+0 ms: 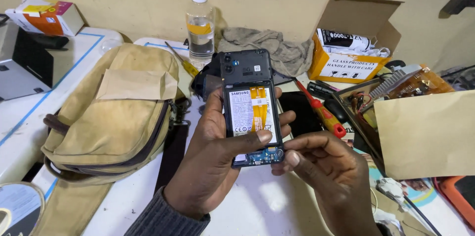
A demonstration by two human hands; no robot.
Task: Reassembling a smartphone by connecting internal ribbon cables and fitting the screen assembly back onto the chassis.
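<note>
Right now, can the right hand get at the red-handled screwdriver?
Probably yes. The right hand only pinches the opened phone at its bottom corner; the red-handled screwdriver lies uncovered on the table just above it, nothing between.

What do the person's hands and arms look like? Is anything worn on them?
Both hands are bare: no gloves, rings or watch show. The left hand comes out of a dark grey ribbed knit sleeve. The right hand shows no sleeve in view. Fingernails are short.

Illumination is even and moderately bright, apparently from overhead, with soft shadows beneath the canvas bag and behind the plastic bottle. Focus is sharp at centre on the opened phone. Edges show slight wide-angle stretching; mild glare marks the white table.
</note>
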